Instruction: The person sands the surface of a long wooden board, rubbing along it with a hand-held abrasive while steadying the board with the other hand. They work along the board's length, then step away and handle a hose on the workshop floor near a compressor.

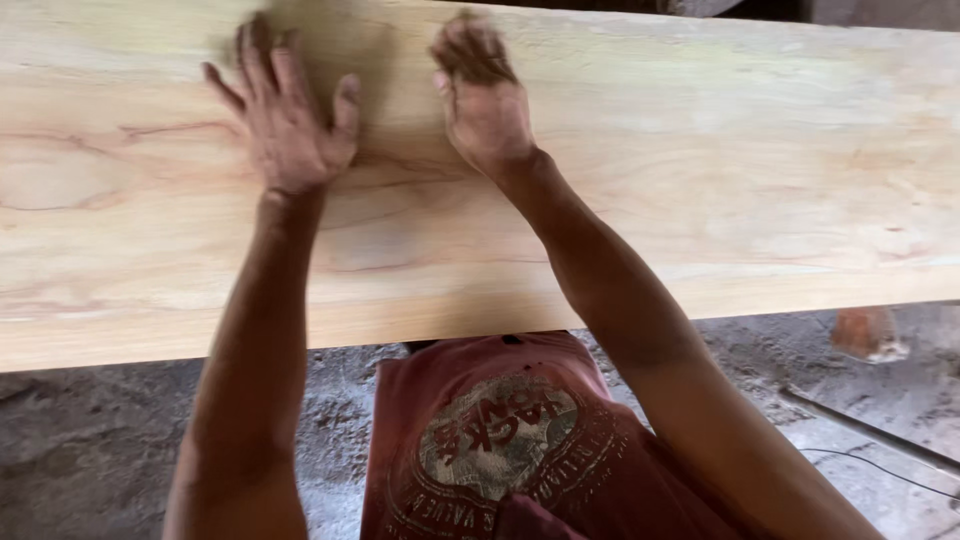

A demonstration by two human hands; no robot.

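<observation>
Nearest the camera, a red printed shirt (pixel 500 440) is seen above a dusty concrete floor (pixel 90 450), with a reddish brick fragment (pixel 866 332) and a thin cable (pixel 880 468) lying to the right. Beyond these, a wide pale wooden plank (pixel 720 170) is laid flat across the view. Its long axis runs left to right, tilted slightly, with both ends outside the frame. The left hand (pixel 290 125) is laid palm down on the plank with fingers spread wide. The right hand (pixel 485 100) is pressed flat just beside it, fingers held together and pointing away. Nothing is pinched or gripped. Both hands rest left of the visible middle, about equally far out.
</observation>
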